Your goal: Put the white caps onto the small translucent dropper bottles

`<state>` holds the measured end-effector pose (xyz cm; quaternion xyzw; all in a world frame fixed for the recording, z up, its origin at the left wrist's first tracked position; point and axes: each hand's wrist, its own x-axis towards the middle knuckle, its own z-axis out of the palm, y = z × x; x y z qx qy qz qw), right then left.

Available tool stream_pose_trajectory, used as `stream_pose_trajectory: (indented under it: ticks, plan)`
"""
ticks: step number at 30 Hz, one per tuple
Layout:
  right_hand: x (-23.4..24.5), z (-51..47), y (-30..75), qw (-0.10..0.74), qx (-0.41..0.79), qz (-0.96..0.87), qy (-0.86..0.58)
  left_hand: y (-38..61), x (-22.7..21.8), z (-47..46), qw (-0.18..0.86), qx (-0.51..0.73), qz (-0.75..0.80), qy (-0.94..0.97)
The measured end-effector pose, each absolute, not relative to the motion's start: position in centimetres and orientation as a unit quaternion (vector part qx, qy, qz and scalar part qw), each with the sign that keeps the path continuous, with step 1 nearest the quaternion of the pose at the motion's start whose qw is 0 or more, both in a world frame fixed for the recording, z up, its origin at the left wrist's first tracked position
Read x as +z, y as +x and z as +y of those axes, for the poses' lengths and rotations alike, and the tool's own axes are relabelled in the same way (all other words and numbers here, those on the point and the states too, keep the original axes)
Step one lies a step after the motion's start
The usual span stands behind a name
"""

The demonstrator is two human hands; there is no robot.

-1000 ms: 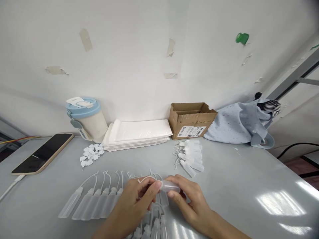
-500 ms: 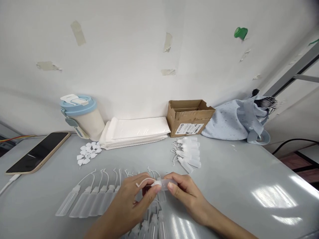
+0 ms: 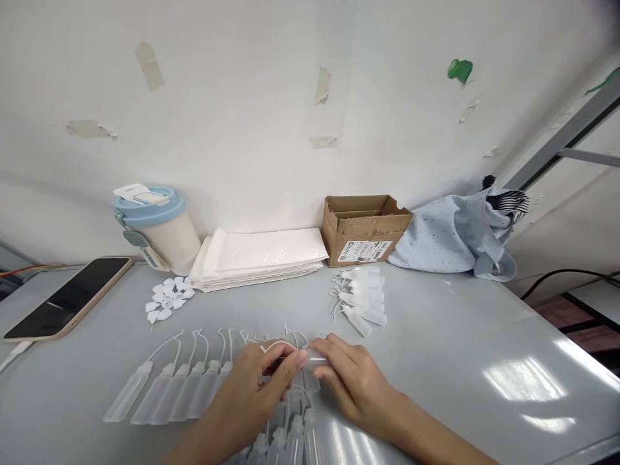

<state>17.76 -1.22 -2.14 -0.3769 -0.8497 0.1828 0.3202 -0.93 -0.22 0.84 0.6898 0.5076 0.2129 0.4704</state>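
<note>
Between my two hands lies a small translucent squeeze bottle [image 3: 316, 359], held sideways. My left hand [image 3: 264, 387] pinches its neck end, where a thin white strap curls out to the left; the cap under the fingertips is hidden. My right hand [image 3: 356, 381] is closed around the bottle's body, thumb below and fingers above. A row of similar bottles [image 3: 162, 394] with thin curved straps lies to the left, partly behind my left hand. More bottles [image 3: 295, 439] lie below my hands at the front edge of the view.
Small white caps [image 3: 168, 298] sit in a pile near white flat packets [image 3: 261, 253]. Beyond my right hand is a cluster of bottles [image 3: 363, 297]. Also here are a phone [image 3: 68, 300], a lidded cup [image 3: 165, 232], a cardboard box [image 3: 365, 232] and a pale blue bag [image 3: 445, 236].
My right hand's fingers have shifted their hold on the bottle and cover more of its body. My left hand keeps its pinch at the neck. The whole view has shifted slightly.
</note>
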Motion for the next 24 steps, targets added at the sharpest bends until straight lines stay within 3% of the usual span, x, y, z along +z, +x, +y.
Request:
stream_pose_trajectory:
  ticks: [6, 11, 14, 18, 24]
  plan:
    - [-0.8, -1.1, 17.7, 0.307, 0.402, -0.763, -0.403, -1.1, 0.2, -0.1, 0.323, 0.26, 0.445, 0.794]
    - [-0.1, -0.8, 17.8, 0.292, 0.481, -0.716, -0.413, -1.0, -0.1, -0.1, 0.307, 0.27, 0.437, 0.801]
    - [-0.5, -0.1, 18.7, 0.318, 0.399, -0.735, -0.446, -1.2, 0.2, 0.2, 0.324, 0.295, 0.484, 0.757]
    - [-1.7, 2.0, 21.3, 0.372, 0.073, -0.758, -0.53, -3.0, 0.7, 1.7, 0.29, 0.343, 0.632, 0.632]
    - [-3.5, 4.7, 24.6, 0.369, -0.034, -0.739, -0.563, -8.0, 0.9, 4.6, 0.177, 0.348, 0.752, 0.532]
